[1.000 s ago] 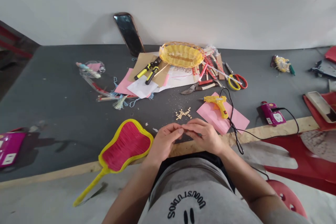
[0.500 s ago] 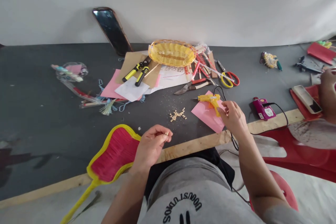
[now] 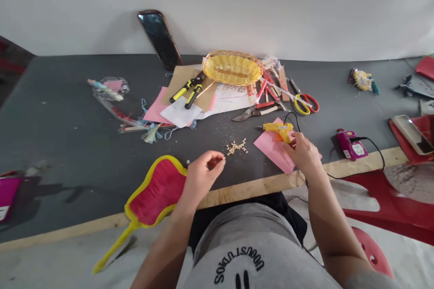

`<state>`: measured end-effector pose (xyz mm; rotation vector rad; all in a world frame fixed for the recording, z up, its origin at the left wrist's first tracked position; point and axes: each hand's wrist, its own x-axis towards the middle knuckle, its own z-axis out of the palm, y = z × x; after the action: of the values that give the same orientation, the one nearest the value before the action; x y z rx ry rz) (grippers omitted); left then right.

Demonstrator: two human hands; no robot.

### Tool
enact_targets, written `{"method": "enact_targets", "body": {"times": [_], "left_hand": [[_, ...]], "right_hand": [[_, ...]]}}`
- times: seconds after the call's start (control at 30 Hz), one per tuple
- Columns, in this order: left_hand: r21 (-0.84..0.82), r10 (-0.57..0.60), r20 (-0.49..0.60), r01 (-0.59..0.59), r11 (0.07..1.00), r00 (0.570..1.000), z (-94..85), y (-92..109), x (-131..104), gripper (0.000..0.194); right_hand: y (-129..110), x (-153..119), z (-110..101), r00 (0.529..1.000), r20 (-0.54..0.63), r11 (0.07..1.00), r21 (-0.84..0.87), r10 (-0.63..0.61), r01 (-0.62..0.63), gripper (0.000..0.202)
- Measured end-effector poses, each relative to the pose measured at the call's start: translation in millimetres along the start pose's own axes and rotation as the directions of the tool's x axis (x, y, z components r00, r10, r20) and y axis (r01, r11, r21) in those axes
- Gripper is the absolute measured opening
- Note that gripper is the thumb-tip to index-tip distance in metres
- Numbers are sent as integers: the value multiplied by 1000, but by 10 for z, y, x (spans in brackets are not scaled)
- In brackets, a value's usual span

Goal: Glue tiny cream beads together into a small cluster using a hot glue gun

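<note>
My left hand point(image 3: 205, 174) is closed in a pinch beside a scatter of tiny pale wooden bits point(image 3: 236, 146). One small pale bit shows at its fingertips. My right hand point(image 3: 303, 153) has its fingers closed about the handle of a yellow hot glue gun point(image 3: 275, 128). The glue gun lies on a pink sheet of paper point(image 3: 270, 149) with its nozzle pointing left. To the left of my left hand lies a red hand fan with a yellow rim point(image 3: 159, 192), its handle reaching over the table edge.
Behind are a yellow basket point(image 3: 232, 68), yellow-black cutters point(image 3: 194, 91), pruning shears point(image 3: 252, 112), scissors point(image 3: 307, 104) and papers. A phone point(image 3: 161, 40) leans on the wall. Tassels point(image 3: 152, 133) lie left. A purple box point(image 3: 351, 144) with a black cable sits right.
The camera view has shifted, so the table items appear further right. My right hand has closed in on the glue gun's handle. My left hand has moved nearer the wooden bits.
</note>
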<state>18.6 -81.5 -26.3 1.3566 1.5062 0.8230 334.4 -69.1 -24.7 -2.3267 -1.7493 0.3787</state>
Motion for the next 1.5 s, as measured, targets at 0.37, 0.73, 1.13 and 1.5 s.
{"method": "enact_targets", "body": {"times": [0.37, 0.73, 1.13, 1.5], "left_hand": [[590, 376, 30, -320, 741, 926, 65, -125, 214, 5], [614, 362, 103, -345, 710, 927, -17, -156, 206, 12], [703, 376, 203, -402, 587, 904, 205, 30, 390, 20], [338, 237, 21, -230, 913, 971, 143, 105, 354, 14]], "right_hand": [[-82, -66, -183, 996, -2, 840, 537, 92, -77, 34], [-357, -224, -141, 888, 390, 291, 903, -244, -316, 32], [-319, -224, 2, 824, 398, 373, 894, -404, -249, 38], [-461, -297, 9, 865, 231, 367, 928, -445, -59, 40]]}}
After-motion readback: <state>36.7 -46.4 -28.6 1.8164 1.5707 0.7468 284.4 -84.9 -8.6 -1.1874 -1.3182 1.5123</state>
